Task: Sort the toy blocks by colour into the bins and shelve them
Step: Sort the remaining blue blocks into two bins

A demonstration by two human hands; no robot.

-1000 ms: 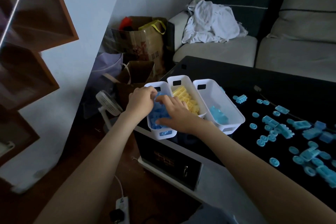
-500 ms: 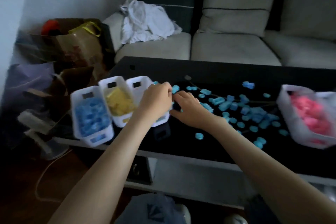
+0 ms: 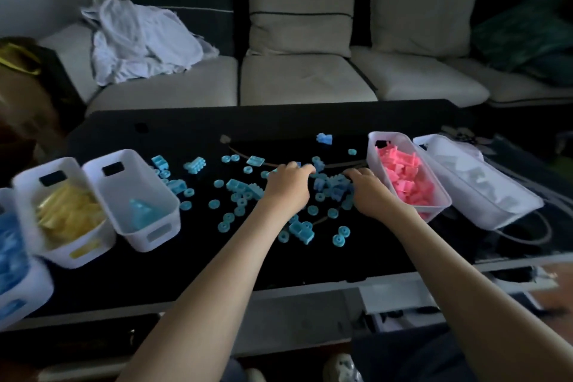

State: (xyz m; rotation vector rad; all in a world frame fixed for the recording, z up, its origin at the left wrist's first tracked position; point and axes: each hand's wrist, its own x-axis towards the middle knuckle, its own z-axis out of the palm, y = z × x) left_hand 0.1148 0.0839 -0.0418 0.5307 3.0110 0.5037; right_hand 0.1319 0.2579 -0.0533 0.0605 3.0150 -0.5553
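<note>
Head view: a black bench (image 3: 217,263) stands before a pale sofa (image 3: 304,80); loose light-blue blocks (image 3: 302,231) lie spread over the middle of the bench, most of them small round pieces, some longer bricks; the left hand (image 3: 286,187) and the right hand (image 3: 370,192) are both down among these blocks, close to each other but apart; a small heap of the blocks lies between them; the fingers of both hands are bent down onto the blocks, knuckles up; whether they really pinch a piece I cannot tell, because the fingertips are hidden; at the left side three white bins stand touching one another; the outer bin (image 3: 21,298), cut by the picture edge, holds darker blue blocks (image 3: 9,251); the yellow bin (image 3: 80,253) beside it holds yellow blocks (image 3: 69,214); the third bin (image 3: 155,234) holds only a few light-blue pieces (image 3: 141,214); just right of the right hand stands the pink bin (image 3: 389,135), filled with pink blocks (image 3: 403,177); one more bin (image 3: 496,217) with pale content stands beside it; a crumpled white cloth (image 3: 139,37) lies on the sofa.
</note>
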